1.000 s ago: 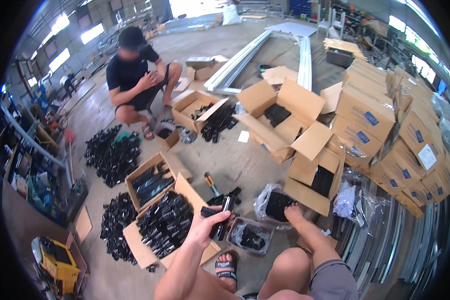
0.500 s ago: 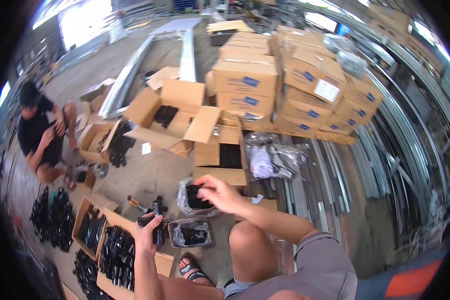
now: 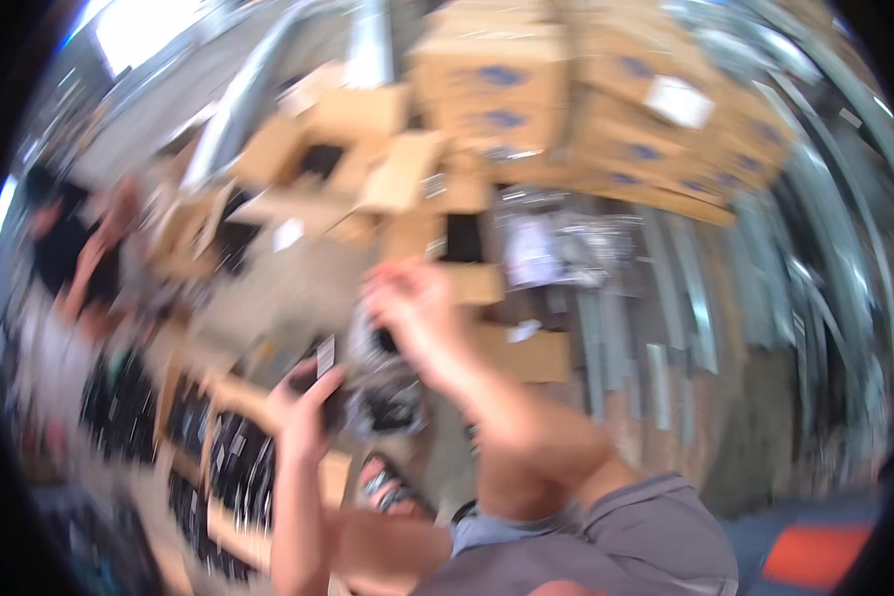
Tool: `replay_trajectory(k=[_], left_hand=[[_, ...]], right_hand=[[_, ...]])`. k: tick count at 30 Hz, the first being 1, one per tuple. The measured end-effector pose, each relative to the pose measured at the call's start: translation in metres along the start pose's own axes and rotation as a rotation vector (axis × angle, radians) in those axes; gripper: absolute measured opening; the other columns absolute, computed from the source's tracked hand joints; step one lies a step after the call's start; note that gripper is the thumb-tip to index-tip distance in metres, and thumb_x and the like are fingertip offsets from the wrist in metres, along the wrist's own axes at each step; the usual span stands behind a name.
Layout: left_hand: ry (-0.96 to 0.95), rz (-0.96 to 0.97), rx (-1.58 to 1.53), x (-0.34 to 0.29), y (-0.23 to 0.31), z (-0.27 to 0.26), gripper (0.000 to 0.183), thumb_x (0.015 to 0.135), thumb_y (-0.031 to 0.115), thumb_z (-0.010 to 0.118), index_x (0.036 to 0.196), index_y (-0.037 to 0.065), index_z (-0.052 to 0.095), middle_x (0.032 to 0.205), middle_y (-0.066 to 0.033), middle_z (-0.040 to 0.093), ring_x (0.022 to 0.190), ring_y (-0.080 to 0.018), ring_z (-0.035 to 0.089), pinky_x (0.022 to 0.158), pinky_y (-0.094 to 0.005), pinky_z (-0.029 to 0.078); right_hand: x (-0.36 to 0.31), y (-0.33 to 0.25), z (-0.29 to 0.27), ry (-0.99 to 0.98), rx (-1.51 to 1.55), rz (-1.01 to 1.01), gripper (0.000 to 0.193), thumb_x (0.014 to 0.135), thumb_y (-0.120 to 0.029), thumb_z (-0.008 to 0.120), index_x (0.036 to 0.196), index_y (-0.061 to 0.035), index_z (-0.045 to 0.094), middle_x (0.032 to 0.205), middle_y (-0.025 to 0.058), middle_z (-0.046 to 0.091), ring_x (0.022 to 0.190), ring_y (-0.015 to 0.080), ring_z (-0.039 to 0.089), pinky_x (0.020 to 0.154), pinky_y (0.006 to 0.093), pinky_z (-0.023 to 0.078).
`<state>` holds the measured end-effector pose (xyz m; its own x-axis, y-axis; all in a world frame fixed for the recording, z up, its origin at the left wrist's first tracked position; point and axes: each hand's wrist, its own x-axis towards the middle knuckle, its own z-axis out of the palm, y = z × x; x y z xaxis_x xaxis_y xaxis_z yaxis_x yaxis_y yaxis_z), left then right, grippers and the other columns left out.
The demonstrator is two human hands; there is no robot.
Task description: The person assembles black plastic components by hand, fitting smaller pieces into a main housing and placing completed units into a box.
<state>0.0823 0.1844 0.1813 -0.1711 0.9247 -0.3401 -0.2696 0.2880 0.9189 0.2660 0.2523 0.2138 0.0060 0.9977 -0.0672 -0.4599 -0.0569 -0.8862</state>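
Note:
My left hand (image 3: 303, 397) is closed around a dark, elongated part (image 3: 325, 360), whose exact kind I cannot make out. Raised over a plastic-lined container (image 3: 366, 350), my right hand (image 3: 407, 298) has its fingers bent and smeared by motion. Whether it holds anything is unclear. Just below that container, a second plastic-lined one (image 3: 385, 409) has black pieces inside. To the left of my left hand, a cardboard box (image 3: 243, 397) holds many dark, slender parts (image 3: 243, 462).
Open cartons (image 3: 407, 184) stand ahead, with stacked closed cartons (image 3: 492, 74) behind. Clear plastic bags (image 3: 566, 248) and long metal profiles (image 3: 675, 288) lie to the right. Another person (image 3: 74, 238) sits at the left near dark parts (image 3: 119, 397). My sandalled foot (image 3: 387, 487) is close by.
The view has shifted and blurred, so the cartons sit higher in it. My right hand has lifted from the lined container. My left hand still grips the dark part.

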Motion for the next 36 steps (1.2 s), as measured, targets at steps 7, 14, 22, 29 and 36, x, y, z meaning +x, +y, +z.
replay_trajectory(k=[7, 14, 22, 29, 36], left_hand=[[-0.107, -0.075, -0.454, -0.022, 0.018, -0.014, 0.045, 0.087, 0.015, 0.072, 0.124, -0.001, 0.053, 0.115, -0.0162, 0.065, 0.103, -0.0254, 0.065, 0.089, -0.0375, 0.056], [-0.096, -0.027, -0.610, -0.029, 0.009, -0.001, 0.030, 0.088, 0.011, 0.070, 0.113, -0.001, 0.058, 0.107, -0.0160, 0.068, 0.094, -0.0226, 0.068, 0.087, -0.0369, 0.058], [0.023, 0.197, -0.398, -0.033, 0.013, 0.008, 0.030, 0.083, 0.006, 0.076, 0.109, -0.003, 0.064, 0.098, -0.0082, 0.070, 0.086, -0.0131, 0.067, 0.080, -0.0275, 0.054], [0.129, 0.317, -0.085, -0.044, 0.022, 0.003, 0.036, 0.077, 0.003, 0.081, 0.109, -0.005, 0.066, 0.096, -0.0083, 0.071, 0.083, -0.0090, 0.066, 0.076, -0.0234, 0.054], [0.109, 0.309, -0.005, -0.047, 0.021, -0.001, 0.035, 0.075, 0.003, 0.083, 0.107, -0.003, 0.067, 0.095, -0.0062, 0.071, 0.083, -0.0081, 0.065, 0.075, -0.0224, 0.053]], right_hand=[[-0.032, 0.008, 0.030, -0.154, -0.116, -0.008, 0.019, 0.088, -0.006, 0.073, 0.102, -0.0002, 0.061, 0.088, 0.0068, 0.069, 0.078, 0.0079, 0.064, 0.066, 0.0206, 0.048], [-0.048, 0.040, 0.032, -0.112, -0.146, -0.101, 0.012, 0.085, -0.006, 0.076, 0.090, 0.0010, 0.068, 0.079, 0.0033, 0.068, 0.063, 0.0023, 0.054, 0.054, 0.0191, 0.040], [-0.055, 0.047, 0.037, -0.138, -0.259, -0.164, 0.009, 0.090, -0.005, 0.070, 0.096, 0.0012, 0.068, 0.093, 0.0067, 0.069, 0.078, 0.0069, 0.063, 0.066, 0.0210, 0.048], [-0.058, 0.041, 0.031, -0.268, -0.066, 0.113, 0.019, 0.094, -0.005, 0.064, 0.111, 0.0032, 0.062, 0.100, 0.0059, 0.068, 0.092, 0.0077, 0.062, 0.082, 0.0212, 0.049], [-0.054, 0.040, 0.020, -0.360, -0.129, 0.110, 0.019, 0.095, -0.005, 0.063, 0.112, 0.0029, 0.062, 0.106, 0.0067, 0.067, 0.099, 0.0108, 0.061, 0.089, 0.0254, 0.049]])
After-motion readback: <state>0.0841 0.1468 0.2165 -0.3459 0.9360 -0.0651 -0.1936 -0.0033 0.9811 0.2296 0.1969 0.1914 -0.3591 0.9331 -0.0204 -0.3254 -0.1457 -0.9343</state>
